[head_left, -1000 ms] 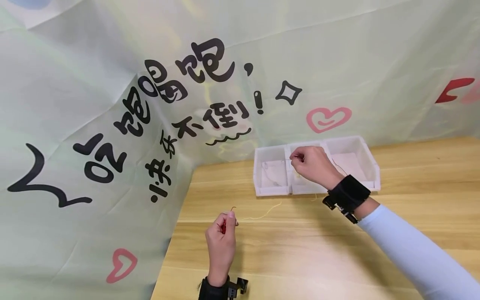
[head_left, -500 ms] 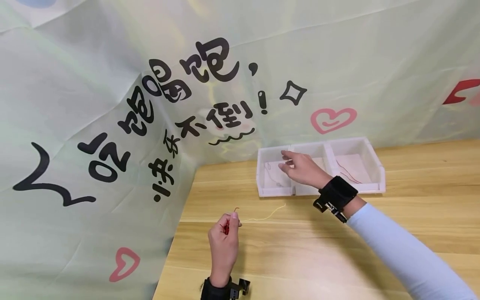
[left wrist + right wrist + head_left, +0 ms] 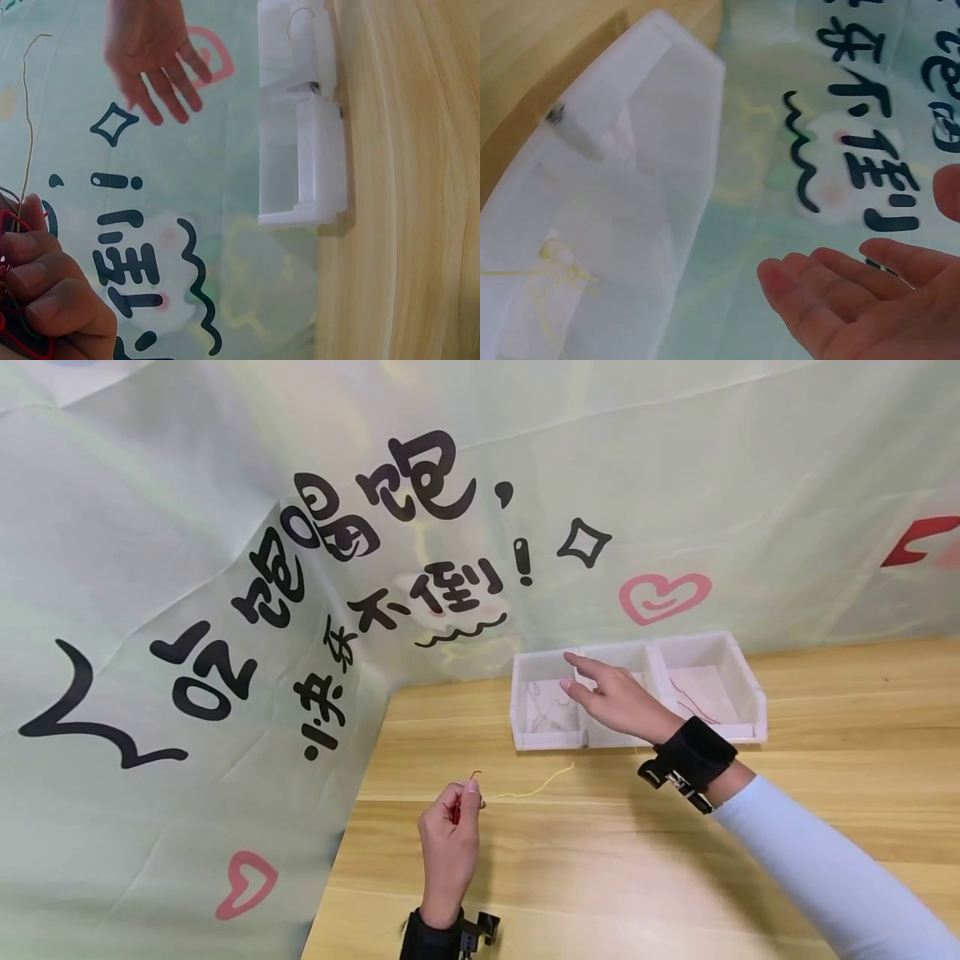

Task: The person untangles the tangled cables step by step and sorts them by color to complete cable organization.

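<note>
My left hand (image 3: 450,852) grips a tangled bundle of thin wires (image 3: 454,812), mostly red, low over the near left of the table. One yellow wire (image 3: 532,792) trails from it to the right; in the left wrist view a pale wire (image 3: 28,135) sticks up out of the fist. Above the white three-compartment bin (image 3: 551,742) is my right hand (image 3: 618,697), fingers extended and holding nothing. Thin greyish wires (image 3: 553,724) lie in the left compartment. A yellow wire (image 3: 555,259) lies in the middle one, partly hidden by my hand in the head view. Red wires (image 3: 696,703) lie in the right one.
The bin stands at the back of the wooden table (image 3: 570,860), against a pale green printed cloth (image 3: 787,527). That cloth also walls off the left side. A short yellow wire end hangs over the middle compartment's front wall.
One second ago my right fingers pinched a thin dark wire over the bin; they have since spread and let it go. More wire shows in the left compartment. My left hand has barely moved.
</note>
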`<action>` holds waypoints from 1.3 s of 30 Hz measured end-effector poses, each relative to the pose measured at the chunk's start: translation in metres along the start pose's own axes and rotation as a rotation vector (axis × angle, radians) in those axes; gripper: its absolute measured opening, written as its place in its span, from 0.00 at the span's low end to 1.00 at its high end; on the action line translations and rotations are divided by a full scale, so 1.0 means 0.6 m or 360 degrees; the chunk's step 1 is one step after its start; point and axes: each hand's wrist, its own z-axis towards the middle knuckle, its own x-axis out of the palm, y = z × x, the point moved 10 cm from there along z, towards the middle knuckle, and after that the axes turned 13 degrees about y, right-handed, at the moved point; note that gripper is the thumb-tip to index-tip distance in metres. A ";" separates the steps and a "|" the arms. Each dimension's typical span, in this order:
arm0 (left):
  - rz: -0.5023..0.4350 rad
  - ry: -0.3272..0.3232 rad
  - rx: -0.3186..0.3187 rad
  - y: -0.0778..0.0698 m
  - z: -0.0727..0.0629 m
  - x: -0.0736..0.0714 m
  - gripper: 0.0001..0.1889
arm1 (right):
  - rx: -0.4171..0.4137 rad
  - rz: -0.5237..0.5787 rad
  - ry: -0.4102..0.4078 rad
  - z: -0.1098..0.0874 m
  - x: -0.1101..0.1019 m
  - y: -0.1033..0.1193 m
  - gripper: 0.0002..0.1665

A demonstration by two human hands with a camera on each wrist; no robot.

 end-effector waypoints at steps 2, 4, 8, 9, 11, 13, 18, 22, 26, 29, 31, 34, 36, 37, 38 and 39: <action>0.0004 0.0011 0.0010 -0.010 0.002 0.002 0.14 | -0.0058 0.0040 -0.0017 -0.006 -0.002 0.012 0.35; 0.0028 0.0018 -0.0006 0.000 0.003 0.005 0.13 | -0.0149 0.0056 -0.0042 -0.014 -0.004 0.033 0.32; 0.0093 0.0037 -0.0028 0.026 0.006 0.014 0.13 | -0.0398 0.0026 -0.0083 -0.040 -0.002 0.094 0.24; 0.0103 0.0045 -0.0029 0.033 0.007 0.017 0.13 | -0.0476 0.0017 -0.0082 -0.048 0.001 0.111 0.22; 0.0114 0.0062 -0.0010 0.034 0.009 0.021 0.12 | -0.0638 -0.0031 -0.0065 -0.065 0.011 0.145 0.20; 0.0117 0.0075 0.0010 0.032 0.011 0.024 0.12 | -0.0803 -0.0099 -0.0023 -0.082 0.028 0.173 0.17; 0.0127 0.0089 0.0051 0.023 0.016 0.030 0.12 | -0.1007 -0.0267 0.0140 -0.112 0.080 0.197 0.12; 0.0139 0.0100 0.0067 0.016 0.014 0.034 0.13 | -0.0917 -0.0365 0.0223 -0.118 0.112 0.180 0.09; 0.0134 0.0123 0.0078 0.014 0.010 0.041 0.12 | -0.0855 -0.0393 0.0225 -0.124 0.132 0.162 0.08; 0.0158 0.0185 0.0066 0.017 0.008 0.050 0.12 | -0.0804 -0.0351 0.0207 -0.131 0.132 0.145 0.08; 0.0192 0.0230 0.0041 0.022 0.005 0.058 0.12 | -0.0755 -0.0311 0.0162 -0.137 0.120 0.133 0.07; 0.0251 0.0305 0.0000 0.027 0.001 0.069 0.12 | -0.0715 -0.0286 0.0073 -0.147 0.098 0.116 0.08; 0.0285 0.0324 0.0003 0.026 0.002 0.073 0.13 | -0.0712 -0.0280 0.0016 -0.155 0.084 0.109 0.08; 0.0296 0.0326 0.0014 0.025 0.004 0.073 0.13 | -0.0715 -0.0284 0.0000 -0.158 0.078 0.106 0.09; 0.0313 0.0314 0.0037 0.022 0.006 0.072 0.13 | -0.0717 -0.0288 -0.0022 -0.162 0.072 0.104 0.09; 0.0328 0.0276 0.0055 0.020 0.008 0.067 0.13 | -0.0710 -0.0280 -0.0063 -0.166 0.062 0.099 0.10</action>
